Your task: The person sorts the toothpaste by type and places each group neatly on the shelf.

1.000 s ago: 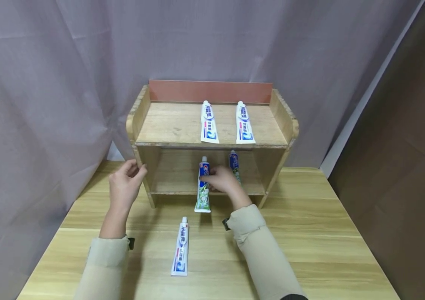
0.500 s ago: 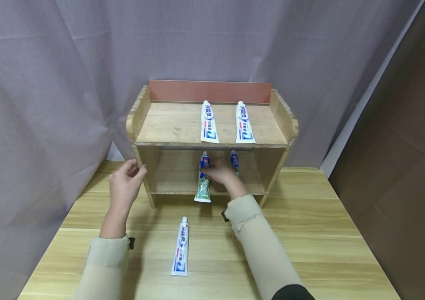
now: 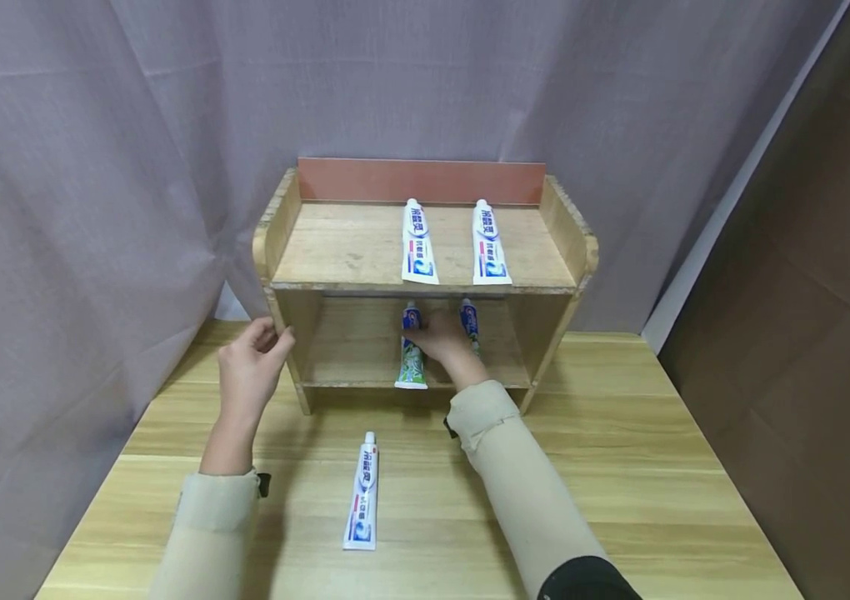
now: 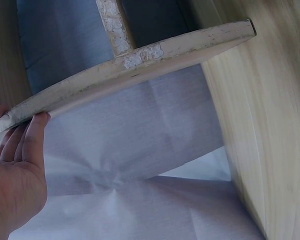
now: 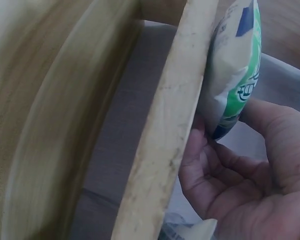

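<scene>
In the head view my left hand [image 3: 252,358] holds the left side panel of a small two-tier wooden shelf [image 3: 350,258]. The left wrist view has its fingers and thumb on either side of the panel edge [image 4: 85,82]. On the lower tier my right hand [image 3: 442,337] grips a blue-and-green toothpaste tube [image 3: 412,362], cap toward the back. From the right wrist, that toothpaste tube [image 5: 235,75] lies at the board's edge, between thumb and fingers. A second blue-and-green toothpaste tube [image 3: 470,321] lies to its right, partly hidden by the right hand.
Two white toothpaste tubes [image 3: 419,246] lie on the upper tier, caps to the back. Another white toothpaste tube [image 3: 362,496] lies on the wooden table [image 3: 620,467] in front of the shelf. A grey curtain [image 3: 410,75] hangs behind; a brown panel [image 3: 792,275] stands at right.
My right hand has moved the blue-and-green toothpaste tube back and down onto the lower tier, from in front of its edge. The left hand has stayed on the panel.
</scene>
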The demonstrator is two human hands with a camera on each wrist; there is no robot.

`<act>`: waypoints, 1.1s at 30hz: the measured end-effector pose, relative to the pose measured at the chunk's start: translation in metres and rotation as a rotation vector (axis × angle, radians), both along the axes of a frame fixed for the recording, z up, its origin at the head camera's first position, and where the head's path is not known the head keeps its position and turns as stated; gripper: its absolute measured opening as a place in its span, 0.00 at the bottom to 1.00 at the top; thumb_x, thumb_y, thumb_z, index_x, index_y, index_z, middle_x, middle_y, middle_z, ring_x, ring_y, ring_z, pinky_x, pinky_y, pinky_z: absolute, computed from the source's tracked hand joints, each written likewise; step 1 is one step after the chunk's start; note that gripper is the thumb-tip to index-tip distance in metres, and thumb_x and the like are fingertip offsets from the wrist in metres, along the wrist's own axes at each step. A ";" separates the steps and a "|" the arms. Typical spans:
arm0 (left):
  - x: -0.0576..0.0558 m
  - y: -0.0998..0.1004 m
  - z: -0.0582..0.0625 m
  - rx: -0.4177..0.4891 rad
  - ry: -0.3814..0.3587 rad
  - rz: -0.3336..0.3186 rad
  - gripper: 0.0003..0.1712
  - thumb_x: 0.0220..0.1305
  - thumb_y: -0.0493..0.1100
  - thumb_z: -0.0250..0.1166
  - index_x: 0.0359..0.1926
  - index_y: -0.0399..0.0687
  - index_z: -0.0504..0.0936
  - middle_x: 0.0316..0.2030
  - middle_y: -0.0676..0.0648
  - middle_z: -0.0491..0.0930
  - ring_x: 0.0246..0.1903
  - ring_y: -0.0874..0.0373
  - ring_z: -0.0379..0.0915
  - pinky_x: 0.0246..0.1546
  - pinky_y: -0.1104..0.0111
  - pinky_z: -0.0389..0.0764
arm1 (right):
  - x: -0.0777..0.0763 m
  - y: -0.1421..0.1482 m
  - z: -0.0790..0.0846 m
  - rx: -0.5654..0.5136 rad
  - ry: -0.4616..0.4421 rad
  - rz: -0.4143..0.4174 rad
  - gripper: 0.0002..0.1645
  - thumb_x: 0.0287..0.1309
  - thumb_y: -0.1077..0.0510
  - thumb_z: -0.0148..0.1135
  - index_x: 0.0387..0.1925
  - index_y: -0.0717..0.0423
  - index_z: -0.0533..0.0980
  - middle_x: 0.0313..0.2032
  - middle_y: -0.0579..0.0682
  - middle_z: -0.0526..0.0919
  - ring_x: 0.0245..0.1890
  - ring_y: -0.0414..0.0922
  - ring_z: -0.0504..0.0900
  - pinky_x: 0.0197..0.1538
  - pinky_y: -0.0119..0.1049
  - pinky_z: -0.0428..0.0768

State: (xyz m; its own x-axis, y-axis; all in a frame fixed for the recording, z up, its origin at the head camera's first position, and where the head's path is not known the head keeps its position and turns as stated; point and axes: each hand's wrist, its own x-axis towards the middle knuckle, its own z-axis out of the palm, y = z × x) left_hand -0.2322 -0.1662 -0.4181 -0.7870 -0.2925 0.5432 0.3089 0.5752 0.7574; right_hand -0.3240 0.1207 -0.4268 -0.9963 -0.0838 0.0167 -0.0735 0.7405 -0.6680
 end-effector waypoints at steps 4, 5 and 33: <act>-0.001 0.000 0.000 0.008 -0.003 -0.004 0.10 0.63 0.44 0.69 0.40 0.42 0.87 0.38 0.42 0.88 0.39 0.48 0.87 0.42 0.62 0.86 | -0.002 -0.001 -0.002 -0.009 0.035 -0.003 0.22 0.59 0.47 0.71 0.19 0.57 0.76 0.12 0.44 0.69 0.13 0.40 0.68 0.16 0.33 0.68; -0.001 -0.001 0.000 0.009 -0.005 -0.004 0.09 0.63 0.44 0.68 0.40 0.43 0.87 0.38 0.42 0.88 0.40 0.49 0.87 0.42 0.62 0.86 | -0.003 -0.001 -0.003 -0.015 0.039 -0.006 0.22 0.58 0.47 0.71 0.19 0.56 0.75 0.12 0.43 0.68 0.12 0.40 0.67 0.15 0.33 0.67; 0.000 0.000 0.000 0.007 -0.008 -0.005 0.10 0.63 0.44 0.69 0.42 0.42 0.87 0.38 0.40 0.88 0.40 0.48 0.87 0.41 0.62 0.86 | -0.001 0.000 -0.014 -0.101 0.060 -0.051 0.25 0.61 0.44 0.69 0.21 0.60 0.75 0.11 0.45 0.69 0.12 0.40 0.67 0.13 0.32 0.65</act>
